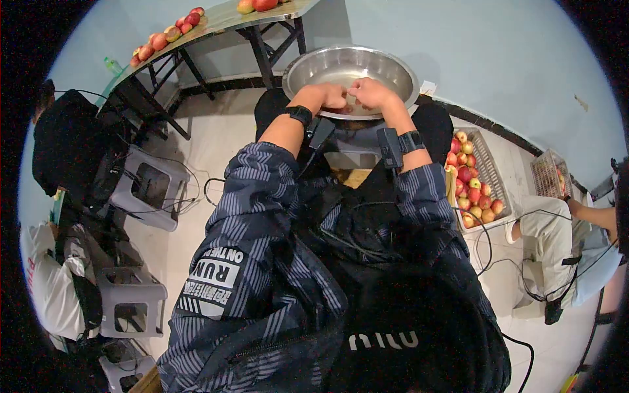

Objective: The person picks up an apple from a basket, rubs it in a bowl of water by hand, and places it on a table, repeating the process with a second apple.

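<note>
A wide steel basin stands in front of my knees. Both hands are inside its near half, close together. My left hand is curled, its fingers bent inward toward the middle. My right hand is closed in a pinch beside it, thumb side facing the left hand. What the fingers hold, if anything, I cannot tell. Something reddish shows low in the basin under the hands, partly covered by them. Each wrist has a black strap with a small box.
A crate of red and yellow apples stands at my right. Behind it is a smaller basket near a seated person's leg. Apples line the table at the left. Grey stools and seated people are farther left; cables cross the floor.
</note>
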A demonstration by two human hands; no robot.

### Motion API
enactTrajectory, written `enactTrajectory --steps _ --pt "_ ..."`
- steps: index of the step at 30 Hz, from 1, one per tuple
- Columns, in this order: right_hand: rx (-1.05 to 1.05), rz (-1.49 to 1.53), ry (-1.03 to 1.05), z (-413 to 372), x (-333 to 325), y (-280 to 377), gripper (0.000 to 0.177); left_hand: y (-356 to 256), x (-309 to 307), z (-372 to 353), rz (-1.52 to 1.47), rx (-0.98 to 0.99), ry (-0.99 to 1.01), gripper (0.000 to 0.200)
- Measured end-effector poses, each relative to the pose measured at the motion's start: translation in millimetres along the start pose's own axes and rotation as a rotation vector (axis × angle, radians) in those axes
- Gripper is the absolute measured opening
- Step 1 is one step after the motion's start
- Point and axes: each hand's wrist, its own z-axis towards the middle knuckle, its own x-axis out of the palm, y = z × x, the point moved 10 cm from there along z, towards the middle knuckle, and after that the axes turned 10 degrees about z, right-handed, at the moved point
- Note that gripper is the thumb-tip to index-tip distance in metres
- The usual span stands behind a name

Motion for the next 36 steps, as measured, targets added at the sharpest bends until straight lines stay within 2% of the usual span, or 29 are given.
enactTrajectory --steps 4,6,10,12,16,21,22,23,26,29,32,36 --pt "-0.038 -0.038 0.005 0.9 -0.1 1.6 0.03 -3.4 5.9 -3.6 -0.129 -0.04 0.054 0.042" --pt "-0.068 -0.036 -0.01 9.1 2.4 -8.1 0.03 6.2 11.5 12.0 -0.161 -0.012 0.017 0.041" --pt "-0.073 0.014 -0.032 13.6 3.0 -18.1 0.03 21.7 19.0 23.0 -0.131 -0.091 0.03 0.047" --pt "-0.078 -0.02 -0.039 15.2 1.2 -18.6 0.029 15.3 9.9 16.8 -0.073 -0.074 -0.039 0.049" --pt "-0.08 -0.111 0.012 8.8 4.6 -10.1 0.027 -13.3 -18.6 -41.4 -0.081 -0.106 0.028 0.046" --pt "-0.055 -0.087 0.008 15.5 6.2 -19.2 0.027 8.4 27.3 8.2 -0.24 -0.043 0.15 0.042" --pt "-0.064 -0.1 0.014 13.3 5.8 -15.0 0.026 -4.5 15.4 -9.1 -0.255 -0.026 0.157 0.041" --pt "-0.059 -0.085 0.016 11.6 4.9 -12.3 0.026 -6.1 3.8 -26.7 -0.189 -0.112 0.193 0.04" --pt "-0.01 0.017 0.013 5.8 2.8 -10.8 0.025 3.5 -4.2 -29.7 -0.241 -0.216 0.093 0.041" --pt "-0.081 -0.054 -0.036 22.5 2.8 -26.5 0.025 24.8 23.4 15.4 -0.232 -0.174 0.084 0.044" --pt "-0.076 -0.055 -0.031 14.6 1.2 -17.5 0.024 14.2 19.8 13.9 -0.051 -0.07 0.072 0.047" --pt "-0.013 0.103 -0.073 12.4 -4.4 -17.1 0.024 -9.7 4.4 -16.6 -0.08 -0.031 0.129 0.042"
